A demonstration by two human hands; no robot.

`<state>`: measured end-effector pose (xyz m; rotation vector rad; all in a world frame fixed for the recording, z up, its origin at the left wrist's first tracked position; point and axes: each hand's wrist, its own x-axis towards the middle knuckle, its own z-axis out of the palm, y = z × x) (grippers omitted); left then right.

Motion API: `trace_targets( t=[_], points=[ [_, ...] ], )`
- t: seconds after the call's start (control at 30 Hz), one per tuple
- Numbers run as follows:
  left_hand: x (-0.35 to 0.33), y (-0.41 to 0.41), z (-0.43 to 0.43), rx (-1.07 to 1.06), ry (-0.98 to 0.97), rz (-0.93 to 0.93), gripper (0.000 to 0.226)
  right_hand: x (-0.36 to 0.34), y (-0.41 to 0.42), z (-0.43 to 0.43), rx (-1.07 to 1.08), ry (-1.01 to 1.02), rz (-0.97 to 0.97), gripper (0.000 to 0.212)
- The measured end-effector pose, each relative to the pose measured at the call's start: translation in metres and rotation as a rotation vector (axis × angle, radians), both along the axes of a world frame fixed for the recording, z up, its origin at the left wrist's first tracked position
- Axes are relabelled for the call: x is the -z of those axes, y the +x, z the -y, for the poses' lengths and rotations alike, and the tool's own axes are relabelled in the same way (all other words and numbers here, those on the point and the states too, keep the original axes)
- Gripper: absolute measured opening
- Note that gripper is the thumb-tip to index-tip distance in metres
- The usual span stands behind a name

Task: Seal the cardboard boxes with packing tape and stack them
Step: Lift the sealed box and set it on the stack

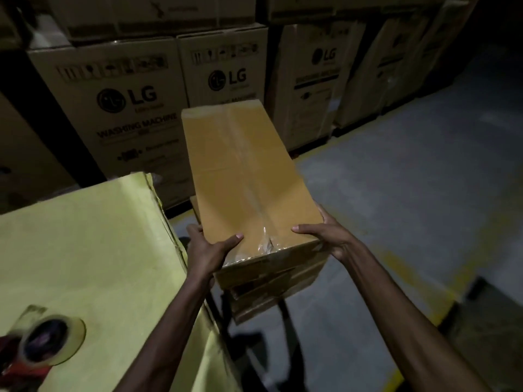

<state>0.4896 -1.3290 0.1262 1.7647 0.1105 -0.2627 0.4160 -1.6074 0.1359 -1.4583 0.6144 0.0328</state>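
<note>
Tape roll: roll of clear packing tape w/ dark core (52,342) lay flat at far left, blurred, no hand on it.
Work surface: pale yellow-green flat top (85,264) carried the roll; I couldn't tell if it was a table or a big carton.
Backdrop: tall brown printed washing-machine cartons (119,108) stood stacked behind.
L hand: left hand (208,250) gripped the near-left corner of the box, thumb flat on top, fingers wrapped down the side.
Box: long plain brown cardboard box (249,176) sat centre frame, flaps closed, clear tape strip down the top seam and crinkled over the near edge.
Stack: flatter brown cardboard boxes (271,287) lay directly under it; whether the top box was fully seated, I couldn't tell.
R hand: right hand (328,236) held the near-right corner the same way, thumb on top, fingers down the side.
Floor: grey concrete floor w/ yellow line (410,193) lay to the right.
Done: by my read, this box was sealed and at, or nearly at, its place on the pile.
Left: square it up and let go; any further boxes weren't visible, so remaining count unknown.
</note>
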Motion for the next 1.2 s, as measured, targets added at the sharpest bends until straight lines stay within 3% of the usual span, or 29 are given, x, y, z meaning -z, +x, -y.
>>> trace_targets(
  t=[0.13, 0.27, 0.63, 0.77, 0.9, 1.03, 1.2],
  points=[
    [0.044, 0.022, 0.021, -0.030, 0.106, -0.070, 0.073, 0.051, 0.045, 0.034, -0.077, -0.007, -0.123, 0.135],
    [0.086, 0.038, 0.032, -0.024, 0.193, -0.152, 0.072, 0.096, 0.070, 0.045, -0.110, 0.006, -0.190, 0.109],
    [0.155, 0.035, 0.046, 0.011, 0.345, -0.389, 0.073, 0.174, 0.069, 0.054, -0.225, 0.032, -0.214, 0.095],
    [0.158, 0.027, 0.053, -0.033, 0.340, -0.396, 0.071, 0.184, 0.067, 0.060, -0.225, -0.016, -0.154, 0.069],
    [0.155, 0.023, 0.066, -0.090, 0.338, -0.387, 0.073, 0.186, 0.071, 0.070, -0.321, -0.058, -0.128, 0.090],
    [0.153, 0.021, 0.083, -0.148, 0.338, -0.369, 0.077, 0.184, 0.081, 0.083, -0.295, -0.072, -0.173, 0.088],
    [0.146, 0.014, 0.082, -0.066, 0.381, -0.332, 0.085, 0.178, 0.086, 0.075, -0.343, -0.309, -0.244, 0.099]
  ],
)
